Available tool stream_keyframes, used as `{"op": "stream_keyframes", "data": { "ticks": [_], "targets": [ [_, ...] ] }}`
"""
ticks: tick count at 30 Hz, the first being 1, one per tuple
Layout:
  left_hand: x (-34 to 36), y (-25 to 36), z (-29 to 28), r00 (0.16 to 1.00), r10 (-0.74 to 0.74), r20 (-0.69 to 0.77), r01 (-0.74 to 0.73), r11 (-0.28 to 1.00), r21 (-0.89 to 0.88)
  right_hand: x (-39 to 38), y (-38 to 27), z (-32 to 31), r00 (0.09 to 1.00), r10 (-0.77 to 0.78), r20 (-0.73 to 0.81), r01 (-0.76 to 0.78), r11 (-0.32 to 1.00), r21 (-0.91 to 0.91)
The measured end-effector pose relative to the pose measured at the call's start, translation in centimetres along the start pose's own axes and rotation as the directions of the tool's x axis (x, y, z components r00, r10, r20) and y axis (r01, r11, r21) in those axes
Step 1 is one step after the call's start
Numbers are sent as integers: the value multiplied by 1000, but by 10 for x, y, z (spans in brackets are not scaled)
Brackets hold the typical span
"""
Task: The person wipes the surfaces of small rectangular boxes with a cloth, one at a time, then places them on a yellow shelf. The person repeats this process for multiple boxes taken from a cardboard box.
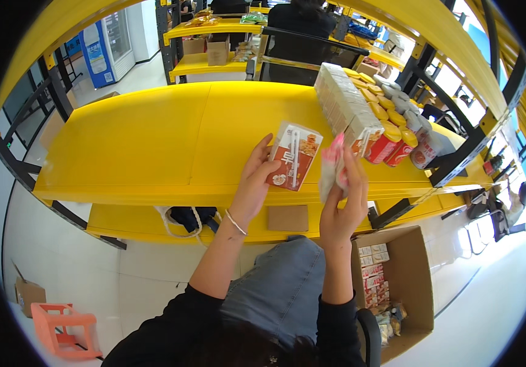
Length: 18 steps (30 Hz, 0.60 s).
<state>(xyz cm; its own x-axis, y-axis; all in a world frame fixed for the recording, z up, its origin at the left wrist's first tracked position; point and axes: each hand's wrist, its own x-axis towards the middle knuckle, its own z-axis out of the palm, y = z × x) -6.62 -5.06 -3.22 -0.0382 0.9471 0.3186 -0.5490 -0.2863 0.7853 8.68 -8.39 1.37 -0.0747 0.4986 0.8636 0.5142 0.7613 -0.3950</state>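
My left hand (255,174) is wrapped round the side of a drink carton (295,156), red-brown and white with a straw fixed on its front. The carton is held slightly tilted above the front of the yellow shelf. Close to its right, my right hand (347,202) pinches a pink and white packet (331,168), soft-looking and partly blurred; the fingers cover much of it. Beyond the packet, a row of drink cartons (343,101) stands on the shelf, its nearest carton (364,136) showing a red-brown and white face.
Cans with yellow lids (391,131) and silver-topped cans (422,125) line the yellow shelf (134,140) beside the cartons. A cardboard box (419,275) with small cartons and packets stands on the floor at right. An orange stool (64,330) is lower left.
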Motion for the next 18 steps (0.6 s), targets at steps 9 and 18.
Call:
{"op": "stream_keyframes", "data": {
  "ticks": [9,18],
  "targets": [
    [1,-6,-1,999,-21,-25,18,991,-132,-21,6,60,976,-196,98,214,947,-240],
    [-12,2,20,993,111,-40,-92,941,326,-47,10,0,959,19,283,-48,994,95]
  ]
}}
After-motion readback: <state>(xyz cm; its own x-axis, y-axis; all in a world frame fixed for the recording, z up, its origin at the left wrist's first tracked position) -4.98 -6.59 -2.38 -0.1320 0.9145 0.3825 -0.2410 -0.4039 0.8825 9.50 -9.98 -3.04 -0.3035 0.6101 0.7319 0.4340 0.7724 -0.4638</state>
